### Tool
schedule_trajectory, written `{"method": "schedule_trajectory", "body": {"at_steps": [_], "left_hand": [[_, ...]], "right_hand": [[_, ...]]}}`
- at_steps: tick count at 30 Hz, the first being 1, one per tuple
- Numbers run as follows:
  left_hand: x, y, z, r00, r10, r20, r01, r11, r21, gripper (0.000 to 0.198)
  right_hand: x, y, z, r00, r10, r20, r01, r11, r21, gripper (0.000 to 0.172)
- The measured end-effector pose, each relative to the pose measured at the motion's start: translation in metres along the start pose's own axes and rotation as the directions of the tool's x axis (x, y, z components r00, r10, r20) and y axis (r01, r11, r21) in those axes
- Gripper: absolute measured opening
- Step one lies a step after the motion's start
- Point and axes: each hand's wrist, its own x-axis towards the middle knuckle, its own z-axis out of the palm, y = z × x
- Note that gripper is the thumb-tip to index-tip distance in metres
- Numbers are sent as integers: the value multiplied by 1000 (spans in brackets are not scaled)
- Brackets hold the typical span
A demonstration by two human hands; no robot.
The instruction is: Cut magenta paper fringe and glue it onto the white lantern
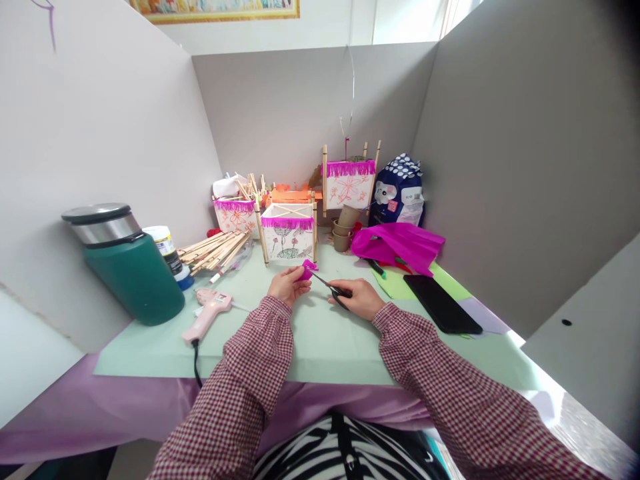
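Observation:
Between the fingers of my left hand [289, 287] is a small folded piece of magenta crepe paper [307, 269]. My right hand [359, 298] grips black-handled scissors [341, 292], whose blades point up and left to the paper's edge. Whether the blades are parted is too small to tell. Just beyond my hands stands a square lantern [289, 239] with wooden stick corners, drawn-on white sides and a magenta fringe. A large crumpled sheet of magenta crepe paper [400, 245] lies to the right, behind my right hand.
On the left stand a green tumbler [133, 273], a white-lidded jar [165, 248], wooden sticks [217, 250] and a pink glue gun [207, 317]. A black phone [443, 305] lies at right. Behind are another lantern [349, 187], paper cups [343, 235] and a blue bag [399, 193]. Grey partitions enclose the table.

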Motion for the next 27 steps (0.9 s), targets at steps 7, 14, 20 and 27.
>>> {"method": "schedule_trajectory", "body": {"at_steps": [7, 14, 20, 27], "left_hand": [[1, -1, -2, 1000, 4, 7, -4, 1000, -9, 13], [0, -1, 0, 1000, 3, -1, -3, 1000, -2, 16], [1, -1, 0, 1000, -5, 4, 5, 1000, 7, 15], [1, -2, -1, 1000, 8, 10, -8, 1000, 4, 13]], "right_hand": [[0, 2, 1, 1000, 7, 0, -7, 1000, -4, 35], [0, -1, 0, 1000, 3, 10, -3, 1000, 5, 38], [0, -2, 1, 1000, 22, 13, -22, 1000, 13, 39], [0, 1, 1, 1000, 16, 11, -16, 1000, 10, 39]]}}
